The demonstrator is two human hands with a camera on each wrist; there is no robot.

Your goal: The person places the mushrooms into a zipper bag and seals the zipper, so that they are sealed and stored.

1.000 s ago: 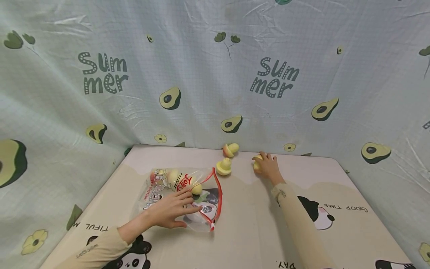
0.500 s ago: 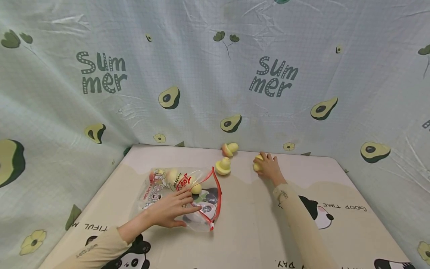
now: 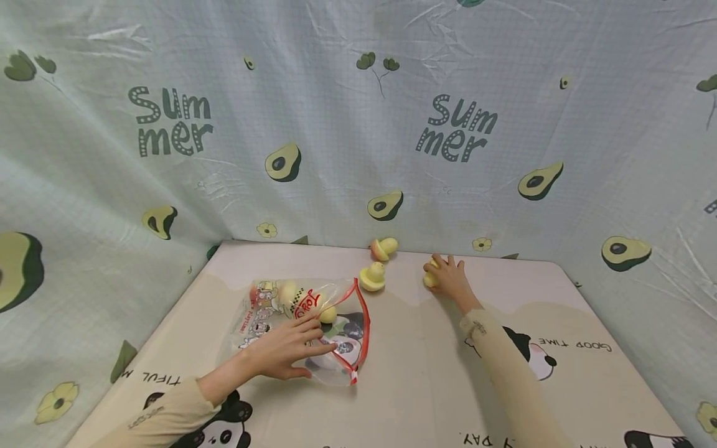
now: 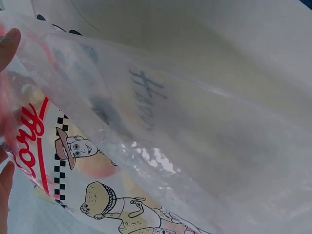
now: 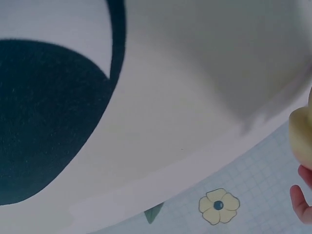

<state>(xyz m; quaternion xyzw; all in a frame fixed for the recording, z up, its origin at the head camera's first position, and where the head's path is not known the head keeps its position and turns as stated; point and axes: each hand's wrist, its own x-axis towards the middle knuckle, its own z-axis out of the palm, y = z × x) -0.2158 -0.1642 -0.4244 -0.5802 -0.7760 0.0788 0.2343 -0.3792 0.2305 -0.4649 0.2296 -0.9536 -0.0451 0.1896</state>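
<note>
On the table's left half lies a clear plastic zip bag (image 3: 269,317) with red edging, printed cartoon figures and red lettering. Several rounded yellow and reddish things show through it, one yellow piece (image 3: 327,315) near its mouth. My left hand (image 3: 291,348) rests on the bag near the opening, fingers mostly extended; the left wrist view catches only fingertips (image 4: 9,46) beside the film. Near the back edge, my right hand (image 3: 452,281) grips a smooth yellow rounded toy (image 3: 430,279), largely covered by the fingers. Part of that toy (image 5: 301,136) shows at the right wrist view's edge.
Right of the bag's mouth sits a yellow knobbed, mushroom-like toy (image 3: 372,277). Behind it, another yellow one with an orange-pink side (image 3: 384,249) lies tilted by the back edge. A hanging avocado-print sheet (image 3: 336,124) rises behind the table (image 3: 403,386).
My right hand has shifted very slightly to the right, still gripping the yellow toy. The left hand and the bag stay in place.
</note>
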